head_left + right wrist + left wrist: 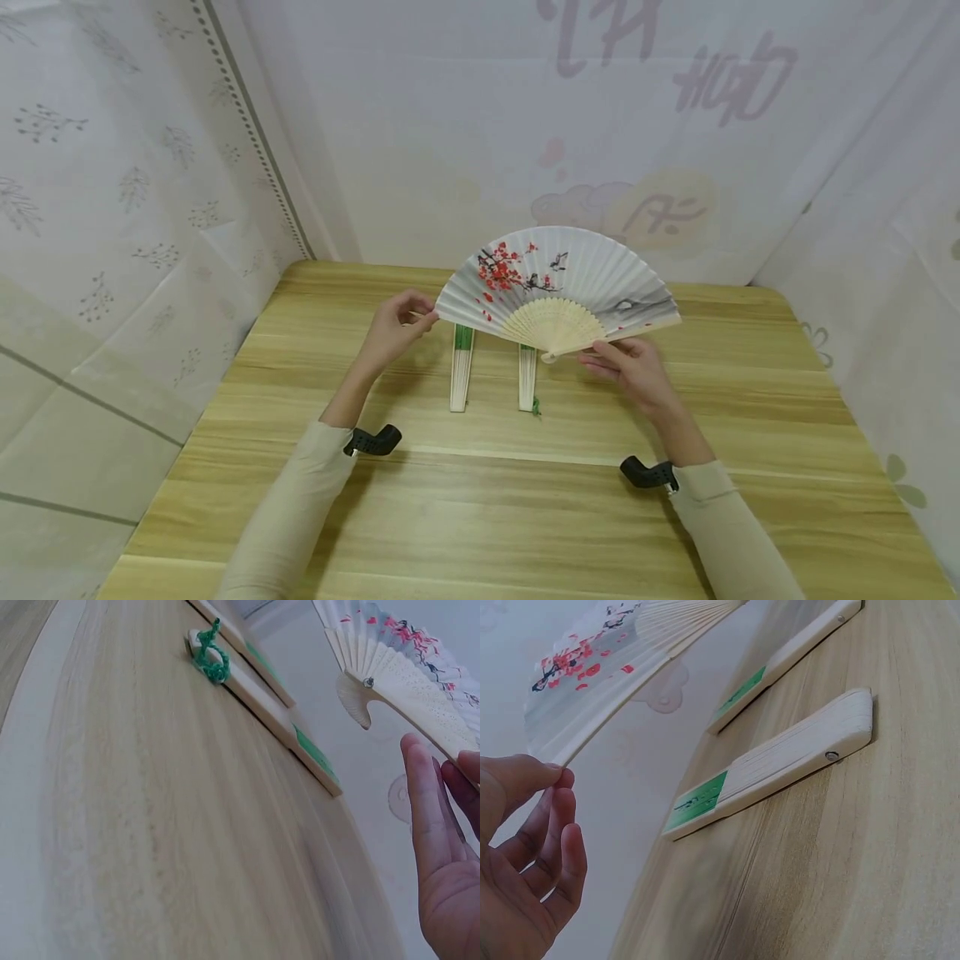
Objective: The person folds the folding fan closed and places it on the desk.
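A spread folding fan [577, 267], white with red blossoms, dark branches and birds, is held up above the table. My left hand [393, 329] pinches its left outer edge between thumb and forefinger; in the left wrist view the other fingers of that hand [532, 847] are loosely bent. On the other side, my right hand [633, 371] pinches the right outer rib near the pivot. Beneath the fan lie two folded fans with green leaves: the left one [461, 375] and the right one [527, 379], which has a green cord [214, 660]. Their far ends are hidden behind the spread fan.
The wooden table [480, 517] spreads out below both arms. A printed cloth [420, 125] hangs behind it, with more patterned cloth at the left and right sides. Each wrist wears a black camera mount, one left [375, 440] and one right [647, 473].
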{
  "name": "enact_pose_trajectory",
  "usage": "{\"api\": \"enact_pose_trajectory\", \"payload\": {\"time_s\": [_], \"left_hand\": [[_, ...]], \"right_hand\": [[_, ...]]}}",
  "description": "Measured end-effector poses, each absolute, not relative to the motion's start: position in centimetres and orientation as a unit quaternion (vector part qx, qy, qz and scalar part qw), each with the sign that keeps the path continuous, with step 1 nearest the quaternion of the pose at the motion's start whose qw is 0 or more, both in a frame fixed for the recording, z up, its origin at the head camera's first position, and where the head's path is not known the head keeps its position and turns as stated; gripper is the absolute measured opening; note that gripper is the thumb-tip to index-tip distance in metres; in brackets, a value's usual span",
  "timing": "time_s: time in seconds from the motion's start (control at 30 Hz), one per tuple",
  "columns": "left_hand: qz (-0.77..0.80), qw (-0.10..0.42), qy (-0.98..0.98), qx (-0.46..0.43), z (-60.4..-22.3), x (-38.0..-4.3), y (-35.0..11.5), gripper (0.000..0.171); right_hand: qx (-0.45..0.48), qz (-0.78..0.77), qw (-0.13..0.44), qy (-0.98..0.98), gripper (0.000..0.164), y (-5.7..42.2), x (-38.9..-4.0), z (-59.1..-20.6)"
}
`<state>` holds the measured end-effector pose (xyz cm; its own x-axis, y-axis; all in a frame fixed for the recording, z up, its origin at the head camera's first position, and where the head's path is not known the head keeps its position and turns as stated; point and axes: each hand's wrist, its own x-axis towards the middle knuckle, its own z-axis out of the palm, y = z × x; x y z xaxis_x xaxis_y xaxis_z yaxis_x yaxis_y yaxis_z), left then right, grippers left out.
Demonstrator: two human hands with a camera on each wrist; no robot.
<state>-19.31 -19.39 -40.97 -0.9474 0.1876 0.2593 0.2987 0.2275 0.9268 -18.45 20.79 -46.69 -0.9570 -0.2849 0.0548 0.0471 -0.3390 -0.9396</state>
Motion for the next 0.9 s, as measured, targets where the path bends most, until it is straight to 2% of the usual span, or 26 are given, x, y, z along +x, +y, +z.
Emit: {"api": "enact_pose_trajectory", "payload": {"time_s": [0.17, 0.4, 0.57, 0.9], "left_hand": [[-0.604, 0.051, -0.781, -0.151, -40.9, -19.2, -19.3, 0.016], [-0.595, 0.063, -0.788, -0.146, -42.9, -20.1, -19.8, 0.017], [-0.593, 0.061, -0.789, -0.147, -41.1, -18.9, -19.2, 0.017], [-0.599, 0.084, -0.782, -0.151, -43.7, -20.4, -19.5, 0.018]], "right_hand": [[-0.101, -0.814, 0.094, 0.564, 0.015, 20.6, -18.5, -46.8], [-0.110, -0.817, 0.089, 0.559, 0.015, 20.6, -18.6, -47.1], [-0.116, -0.816, 0.085, 0.560, 0.016, 20.7, -18.6, -47.2], [-0.121, -0.813, 0.079, 0.563, 0.015, 20.8, -18.5, -47.3]]}}
